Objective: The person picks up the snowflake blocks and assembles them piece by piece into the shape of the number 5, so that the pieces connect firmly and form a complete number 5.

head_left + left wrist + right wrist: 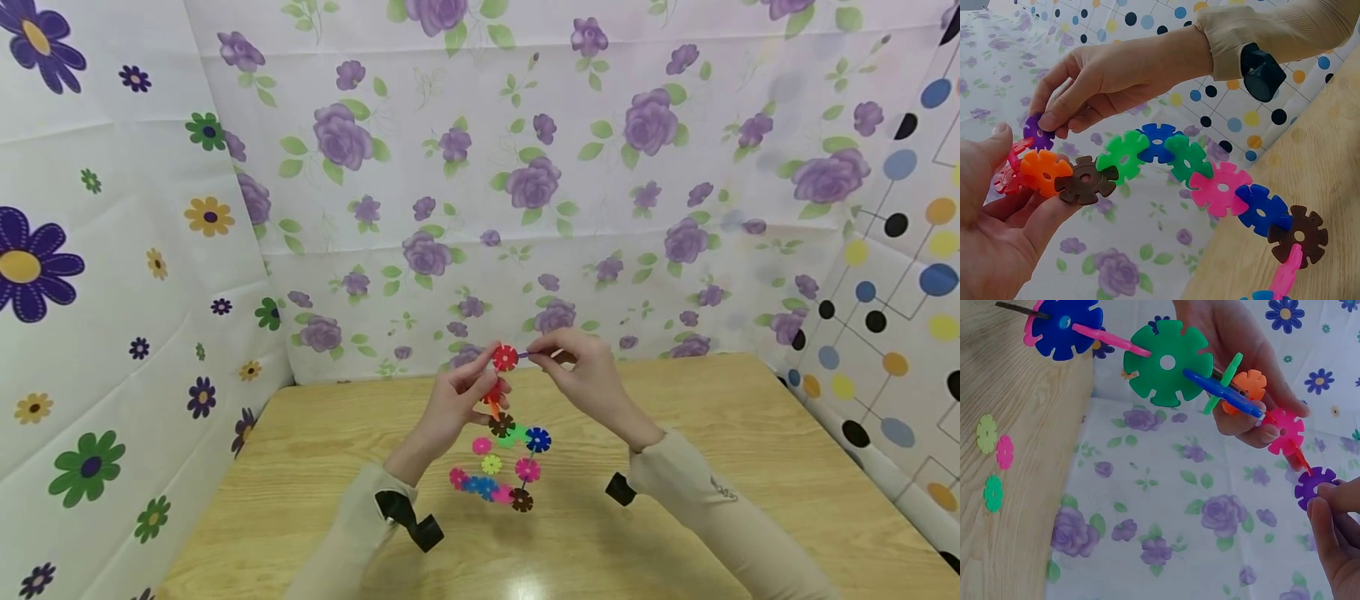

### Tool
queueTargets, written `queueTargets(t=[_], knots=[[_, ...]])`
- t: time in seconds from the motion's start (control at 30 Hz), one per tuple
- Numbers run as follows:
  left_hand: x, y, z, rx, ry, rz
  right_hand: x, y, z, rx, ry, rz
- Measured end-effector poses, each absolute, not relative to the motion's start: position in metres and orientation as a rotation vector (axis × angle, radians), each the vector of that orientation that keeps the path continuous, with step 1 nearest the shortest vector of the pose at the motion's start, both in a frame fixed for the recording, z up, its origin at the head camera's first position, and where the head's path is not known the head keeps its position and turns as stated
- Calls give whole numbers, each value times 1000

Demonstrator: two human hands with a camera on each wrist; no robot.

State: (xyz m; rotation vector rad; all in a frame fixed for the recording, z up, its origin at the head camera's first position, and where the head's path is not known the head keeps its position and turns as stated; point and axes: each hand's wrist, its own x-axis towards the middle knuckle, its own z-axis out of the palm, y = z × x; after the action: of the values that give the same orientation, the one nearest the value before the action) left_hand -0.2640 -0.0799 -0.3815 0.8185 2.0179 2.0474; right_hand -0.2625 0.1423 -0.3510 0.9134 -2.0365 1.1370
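Note:
My right hand [588, 375] pinches a purple notched disc [1305, 486] between thumb and fingertips. The disc's edge meets a red notched disc [505, 358] at the end of a chain of interlocked plastic snowflake discs. My left hand [447, 407] holds that end of the chain, its fingers around the red pieces and close to an orange disc [1046, 173]. From there the chain hangs in a curve through a brown disc [1072, 187], a bright green disc [1124, 160], a blue disc [1159, 150] and several more. Part of the red pieces is hidden behind the left fingers.
Loose on the wooden table [300, 500] lie a yellow disc [986, 433], a pink disc [1004, 452] and a green disc [993, 494]. Floral cloth [480, 167] stands behind the table, with patterned cloths at both sides. Each wrist wears a black strap.

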Motion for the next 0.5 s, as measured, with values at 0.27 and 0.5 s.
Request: queueTargets(t=[0.27, 0.5], knots=[[-262, -82, -384, 836, 2085, 1990, -262, 139, -355, 1004, -2005, 1064], [-257, -81, -380, 931, 2168, 1905, -264, 137, -360, 1055, -1917, 976]])
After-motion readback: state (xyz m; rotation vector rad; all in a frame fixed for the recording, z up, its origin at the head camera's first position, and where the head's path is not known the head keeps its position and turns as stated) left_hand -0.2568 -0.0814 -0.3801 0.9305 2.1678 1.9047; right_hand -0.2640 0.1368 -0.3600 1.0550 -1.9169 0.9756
